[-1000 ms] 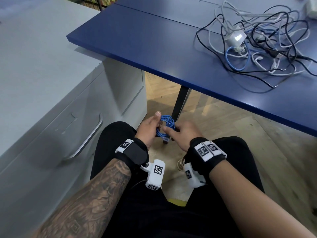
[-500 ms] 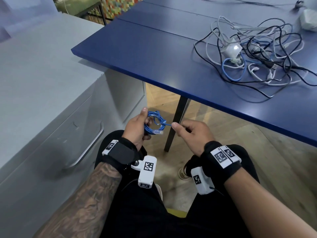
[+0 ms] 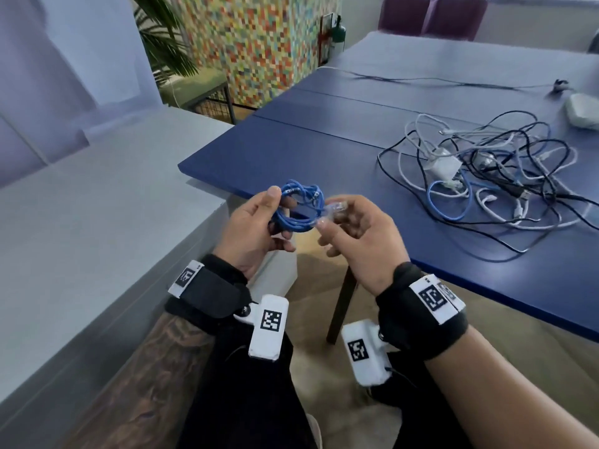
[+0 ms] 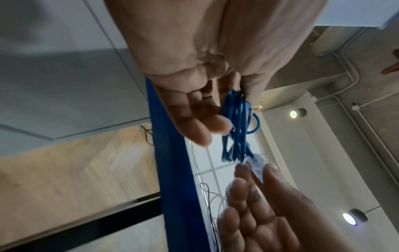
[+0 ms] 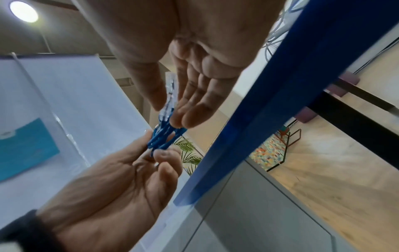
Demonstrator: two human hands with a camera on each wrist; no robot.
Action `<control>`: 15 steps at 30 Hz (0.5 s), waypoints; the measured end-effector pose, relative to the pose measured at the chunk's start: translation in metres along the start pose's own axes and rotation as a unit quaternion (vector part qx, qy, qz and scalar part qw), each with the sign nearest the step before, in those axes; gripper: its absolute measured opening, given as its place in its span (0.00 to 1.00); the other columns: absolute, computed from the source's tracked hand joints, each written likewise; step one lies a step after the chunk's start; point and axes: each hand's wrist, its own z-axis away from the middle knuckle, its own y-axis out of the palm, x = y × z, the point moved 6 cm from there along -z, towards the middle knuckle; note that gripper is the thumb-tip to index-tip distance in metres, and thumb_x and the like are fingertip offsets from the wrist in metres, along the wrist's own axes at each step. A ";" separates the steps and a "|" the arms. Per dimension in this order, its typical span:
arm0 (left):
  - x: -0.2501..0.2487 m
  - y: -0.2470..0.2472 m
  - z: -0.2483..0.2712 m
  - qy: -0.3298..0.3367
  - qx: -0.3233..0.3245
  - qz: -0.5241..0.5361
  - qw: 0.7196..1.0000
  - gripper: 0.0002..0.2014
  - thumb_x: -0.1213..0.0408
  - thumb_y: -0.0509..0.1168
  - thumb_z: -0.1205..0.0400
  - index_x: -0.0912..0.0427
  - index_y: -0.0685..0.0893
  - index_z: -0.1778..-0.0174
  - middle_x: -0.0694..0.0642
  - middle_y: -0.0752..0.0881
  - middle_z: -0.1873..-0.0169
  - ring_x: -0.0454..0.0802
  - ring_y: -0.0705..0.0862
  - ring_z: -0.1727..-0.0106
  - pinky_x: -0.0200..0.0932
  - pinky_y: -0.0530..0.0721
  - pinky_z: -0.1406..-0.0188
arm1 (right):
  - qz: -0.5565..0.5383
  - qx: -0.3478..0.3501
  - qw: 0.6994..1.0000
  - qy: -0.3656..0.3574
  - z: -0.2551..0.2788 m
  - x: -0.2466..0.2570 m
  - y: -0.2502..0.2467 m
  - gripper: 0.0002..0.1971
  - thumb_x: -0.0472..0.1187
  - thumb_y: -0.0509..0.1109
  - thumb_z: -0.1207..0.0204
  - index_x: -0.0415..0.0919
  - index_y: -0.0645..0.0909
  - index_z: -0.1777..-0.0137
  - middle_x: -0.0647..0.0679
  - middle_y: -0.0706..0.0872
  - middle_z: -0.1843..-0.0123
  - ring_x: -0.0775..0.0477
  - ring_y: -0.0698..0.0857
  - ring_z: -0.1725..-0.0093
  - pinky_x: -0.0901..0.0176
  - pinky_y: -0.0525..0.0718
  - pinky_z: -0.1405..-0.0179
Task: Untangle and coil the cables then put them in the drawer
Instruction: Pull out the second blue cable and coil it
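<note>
A small coil of blue network cable [image 3: 297,207] is held in front of me, just off the near corner of the blue table [image 3: 317,157]. My left hand [image 3: 259,222] grips the coil, thumb on top and fingers curled under it. My right hand [image 3: 343,222] pinches the cable's clear plug [image 3: 337,209] between thumb and forefinger. The left wrist view shows the coil [image 4: 236,129] edge-on with the plug [image 4: 258,164] below it. From the right wrist the plug [image 5: 170,95] sits between thumb and fingers. A tangle of black, white and blue cables [image 3: 486,176] lies on the table to the right.
A grey cabinet [image 3: 97,238] stands at my left; its drawer front is out of view now. A white adapter [image 3: 444,166] sits in the tangle and a white device [image 3: 583,111] at the table's far right. The table leg [image 3: 340,303] stands between my knees.
Both hands have risen from my lap to table height with the blue coil. The right hand has shifted its pinch to the clear plug. My head has tilted up.
</note>
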 end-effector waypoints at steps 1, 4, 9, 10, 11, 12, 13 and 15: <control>-0.007 0.000 -0.006 0.003 -0.011 -0.013 1.000 0.17 0.49 0.61 0.16 0.60 0.83 0.48 0.58 0.82 0.59 0.49 0.79 0.70 0.46 0.84 0.74 | 0.003 -0.010 1.000 -0.001 -0.012 0.005 -0.002 0.12 0.32 0.75 0.22 0.37 0.81 0.41 0.38 0.90 0.56 0.50 0.88 0.63 0.58 0.88 0.65; -0.022 -0.004 -0.031 0.013 -0.071 -0.080 0.994 0.13 0.56 0.65 0.15 0.63 0.79 0.43 0.68 0.85 0.52 0.52 0.85 0.69 0.44 0.85 0.76 | 0.005 -0.031 0.999 0.024 -0.050 0.005 -0.005 0.08 0.31 0.74 0.22 0.35 0.82 0.45 0.39 0.88 0.59 0.47 0.87 0.65 0.48 0.89 0.63; -0.027 -0.009 -0.070 0.016 -0.118 -0.213 0.970 0.12 0.63 0.67 0.16 0.64 0.78 0.40 0.67 0.85 0.45 0.51 0.88 0.69 0.43 0.85 0.79 | -0.014 -0.023 0.994 0.104 -0.092 -0.011 0.004 0.06 0.31 0.75 0.23 0.37 0.80 0.57 0.38 0.85 0.65 0.40 0.82 0.68 0.54 0.84 0.73; -0.027 -0.011 -0.075 0.014 -0.125 -0.224 0.966 0.13 0.64 0.68 0.17 0.63 0.78 0.39 0.66 0.84 0.43 0.52 0.89 0.67 0.43 0.85 0.79 | -0.022 -0.011 0.993 0.117 -0.097 -0.012 0.007 0.07 0.31 0.74 0.23 0.38 0.80 0.58 0.38 0.84 0.66 0.42 0.80 0.70 0.58 0.82 0.78; -0.028 -0.012 -0.078 0.014 -0.133 -0.237 0.962 0.15 0.64 0.68 0.17 0.62 0.77 0.36 0.64 0.83 0.41 0.54 0.89 0.64 0.45 0.86 0.77 | -0.029 0.000 0.991 0.129 -0.099 -0.012 0.009 0.07 0.30 0.74 0.22 0.39 0.79 0.58 0.39 0.82 0.67 0.45 0.80 0.72 0.60 0.81 0.80; -0.030 -0.015 -0.080 0.014 -0.143 -0.252 0.957 0.17 0.63 0.67 0.17 0.60 0.76 0.33 0.61 0.81 0.39 0.55 0.90 0.60 0.46 0.87 0.74 | -0.035 0.008 0.990 0.138 -0.100 -0.012 0.010 0.07 0.28 0.74 0.22 0.39 0.79 0.56 0.40 0.81 0.68 0.47 0.79 0.73 0.62 0.80 0.82; -0.031 -0.017 -0.081 0.013 -0.152 -0.262 0.953 0.19 0.63 0.66 0.16 0.59 0.74 0.30 0.58 0.78 0.37 0.56 0.90 0.57 0.48 0.87 0.72 | -0.043 0.009 0.988 0.146 -0.100 -0.013 0.010 0.08 0.27 0.73 0.22 0.38 0.78 0.52 0.40 0.81 0.68 0.47 0.79 0.73 0.62 0.80 0.82; -0.031 -0.023 -0.079 0.007 -0.167 -0.272 0.948 0.20 0.63 0.65 0.16 0.57 0.73 0.28 0.54 0.76 0.37 0.54 0.90 0.55 0.48 0.88 0.70 | -0.060 -0.003 0.986 0.153 -0.099 -0.015 0.006 0.14 0.26 0.73 0.23 0.36 0.76 0.41 0.39 0.81 0.66 0.47 0.81 0.73 0.61 0.82 0.81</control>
